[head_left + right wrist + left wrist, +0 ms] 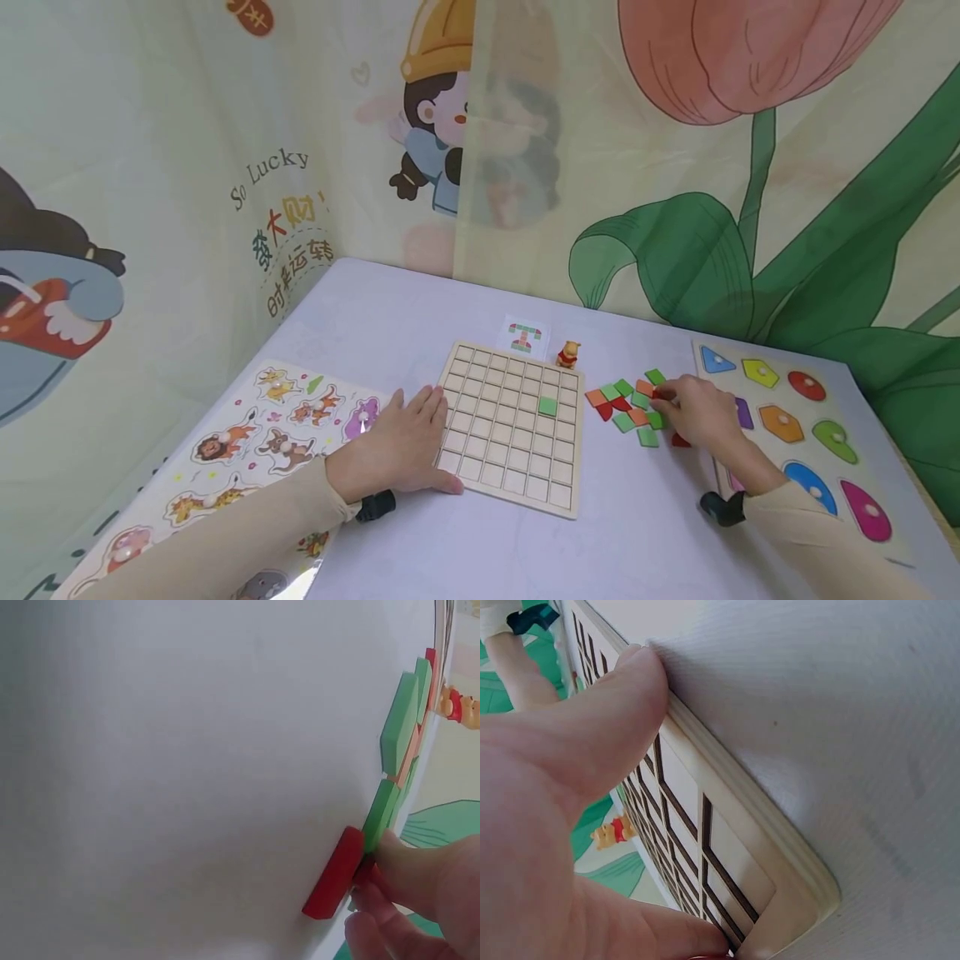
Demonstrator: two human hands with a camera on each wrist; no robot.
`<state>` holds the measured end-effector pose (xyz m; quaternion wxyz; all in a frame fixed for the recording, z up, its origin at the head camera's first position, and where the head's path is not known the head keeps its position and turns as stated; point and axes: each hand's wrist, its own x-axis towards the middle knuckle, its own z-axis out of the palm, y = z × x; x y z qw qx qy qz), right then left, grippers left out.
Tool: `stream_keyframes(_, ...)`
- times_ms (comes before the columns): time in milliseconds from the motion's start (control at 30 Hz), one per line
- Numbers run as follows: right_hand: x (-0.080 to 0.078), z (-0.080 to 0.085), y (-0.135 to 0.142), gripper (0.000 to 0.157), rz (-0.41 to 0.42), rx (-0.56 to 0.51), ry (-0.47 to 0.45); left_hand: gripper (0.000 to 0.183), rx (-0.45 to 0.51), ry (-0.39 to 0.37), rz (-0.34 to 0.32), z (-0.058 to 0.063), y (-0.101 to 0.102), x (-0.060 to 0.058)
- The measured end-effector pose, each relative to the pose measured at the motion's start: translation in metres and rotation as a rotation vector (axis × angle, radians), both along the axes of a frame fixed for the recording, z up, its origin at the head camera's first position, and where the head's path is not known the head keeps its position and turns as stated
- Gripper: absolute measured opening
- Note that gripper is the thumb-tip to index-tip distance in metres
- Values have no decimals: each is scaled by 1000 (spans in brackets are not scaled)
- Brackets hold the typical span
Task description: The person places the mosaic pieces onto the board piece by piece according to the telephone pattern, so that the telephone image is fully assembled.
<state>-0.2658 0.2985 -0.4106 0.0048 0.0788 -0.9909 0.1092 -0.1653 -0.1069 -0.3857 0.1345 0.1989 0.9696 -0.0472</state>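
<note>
A square wooden grid board (504, 442) lies on the table, with one green tile (547, 406) in a cell at its upper right. My left hand (405, 442) rests flat along the board's left side, fingers straight; in the left wrist view the thumb (634, 697) lies over the frame of the board (739, 817). To the right, loose green, orange and red tiles (624, 423) are scattered. Over their right side, my right hand (697, 412) pinches a red tile (366, 870) between thumb and fingers, partly hidden. Another red piece (335, 876) lies close below the fingertips.
Behind the board are a pattern card (524, 336) and a small bear figure (567, 354). An animal puzzle board (258, 450) lies at the left, and a shape puzzle board (798, 442) at the right beneath the right forearm. Printed curtains (525, 167) hang behind the table.
</note>
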Motion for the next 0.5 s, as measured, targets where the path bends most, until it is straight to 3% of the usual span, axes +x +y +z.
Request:
stream_keyframes(233, 6, -3, -1, 32, 4, -41, 58, 116, -12, 5, 0, 0, 0, -1)
stream_keyframes(500, 14, 7, -15, 35, 41, -123, 158, 116, -7, -1, 2, -2, 0, -1)
